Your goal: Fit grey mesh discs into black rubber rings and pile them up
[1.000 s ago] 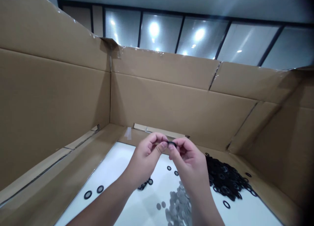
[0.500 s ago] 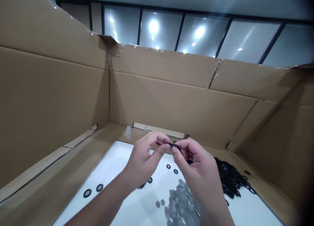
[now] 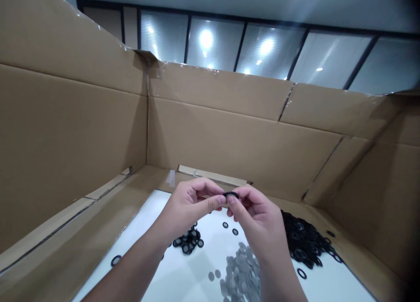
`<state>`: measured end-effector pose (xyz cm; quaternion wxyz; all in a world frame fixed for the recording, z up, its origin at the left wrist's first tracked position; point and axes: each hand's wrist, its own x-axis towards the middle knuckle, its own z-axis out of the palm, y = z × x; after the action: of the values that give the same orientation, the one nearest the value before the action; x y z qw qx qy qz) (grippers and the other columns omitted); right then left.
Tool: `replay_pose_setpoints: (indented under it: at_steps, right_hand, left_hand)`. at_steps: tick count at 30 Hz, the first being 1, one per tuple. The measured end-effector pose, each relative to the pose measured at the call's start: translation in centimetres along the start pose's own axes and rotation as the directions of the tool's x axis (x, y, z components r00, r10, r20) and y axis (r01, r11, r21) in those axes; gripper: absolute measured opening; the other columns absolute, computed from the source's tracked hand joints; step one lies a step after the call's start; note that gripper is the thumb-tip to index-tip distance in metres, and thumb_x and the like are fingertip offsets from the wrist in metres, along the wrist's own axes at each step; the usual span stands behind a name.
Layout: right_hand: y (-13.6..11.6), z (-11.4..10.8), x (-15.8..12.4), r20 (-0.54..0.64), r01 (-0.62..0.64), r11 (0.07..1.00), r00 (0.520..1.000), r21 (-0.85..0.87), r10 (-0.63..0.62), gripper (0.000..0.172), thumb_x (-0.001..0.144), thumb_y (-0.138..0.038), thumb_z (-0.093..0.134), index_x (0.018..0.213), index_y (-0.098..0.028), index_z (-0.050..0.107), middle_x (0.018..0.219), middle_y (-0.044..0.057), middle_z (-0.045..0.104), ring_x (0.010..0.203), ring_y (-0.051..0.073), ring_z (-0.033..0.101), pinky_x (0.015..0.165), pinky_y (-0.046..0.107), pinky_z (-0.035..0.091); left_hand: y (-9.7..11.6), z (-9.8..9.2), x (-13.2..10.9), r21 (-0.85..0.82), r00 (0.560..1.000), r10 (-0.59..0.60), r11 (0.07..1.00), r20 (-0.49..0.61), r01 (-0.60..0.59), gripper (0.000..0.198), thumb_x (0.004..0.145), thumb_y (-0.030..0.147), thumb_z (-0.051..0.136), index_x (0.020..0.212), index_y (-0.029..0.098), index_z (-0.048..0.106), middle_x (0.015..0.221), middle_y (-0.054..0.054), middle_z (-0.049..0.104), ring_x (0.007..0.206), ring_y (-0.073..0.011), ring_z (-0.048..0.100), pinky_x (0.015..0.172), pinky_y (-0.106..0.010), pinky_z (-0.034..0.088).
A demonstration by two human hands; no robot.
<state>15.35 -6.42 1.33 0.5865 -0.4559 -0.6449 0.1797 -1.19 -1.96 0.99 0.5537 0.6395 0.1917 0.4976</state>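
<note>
Swung outward to the left since the last frame, the left hand and its forearm now uncover a cluster of grey-centred black rings, while the forearm hides a ringed disc that lay in view at left. Both hands meet above the far part of the white board, pinching one black ring between them: the left thumb and fingertips grip its left edge, the right hand its right edge. It is thin, round and dark, tilted so that it shows as a narrow oval; whether a grey disc fills its centre is hard to tell at this angle.

Below the hands lie two small ringed discs, dark-rimmed with pale middles. Nearer is a heap of flat grey discs, partly behind the right forearm. At right stands a pile of black rings, with one loose ring on its near side.
</note>
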Motion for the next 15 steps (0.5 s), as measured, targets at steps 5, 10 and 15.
replay_pose_setpoints:
  at_steps: [5,10,15]
  right_hand:
    - [-0.3,-0.5,0.0,-0.017,-0.051,0.997,0.999,-0.066,0.05,0.022,0.089,-0.036,0.064,0.074,-0.02,0.059,0.062,-0.002,0.053,0.056,0.013,0.047,0.05,0.024,0.039]
    - [-0.8,-0.9,-0.2,-0.025,-0.028,0.99,0.999,-0.139,0.025,0.023,0.087,-0.032,0.064,0.068,-0.021,0.057,0.06,-0.004,0.047,0.055,0.012,0.044,0.051,0.024,0.036]
    - [-1.4,-0.9,-0.5,-0.025,-0.003,0.976,1.0,-0.216,-0.003,0.023,0.087,-0.03,0.063,0.067,-0.021,0.055,0.061,-0.004,0.045,0.056,0.012,0.044,0.051,0.025,0.035]
  left_hand:
    - [-0.4,1.0,-0.2,0.007,0.996,0.08,0.997,-0.051,-0.079,0.019,0.09,0.034,0.07,0.098,0.017,0.07,0.105,-0.008,0.073,0.099,-0.0213,0.069,0.088,-0.033,0.057]
    - [-1.1,2.5,-0.3,-0.057,0.991,0.1,0.993,-0.088,-0.105,0.018,0.094,0.034,0.065,0.1,0.017,0.067,0.109,-0.008,0.071,0.1,-0.0196,0.068,0.089,-0.031,0.056]
    - [-1.6,3.0,-0.6,-0.088,0.982,0.143,0.984,-0.125,-0.154,0.015,0.096,0.032,0.062,0.098,0.018,0.065,0.104,-0.006,0.068,0.097,-0.0168,0.066,0.087,-0.027,0.055]
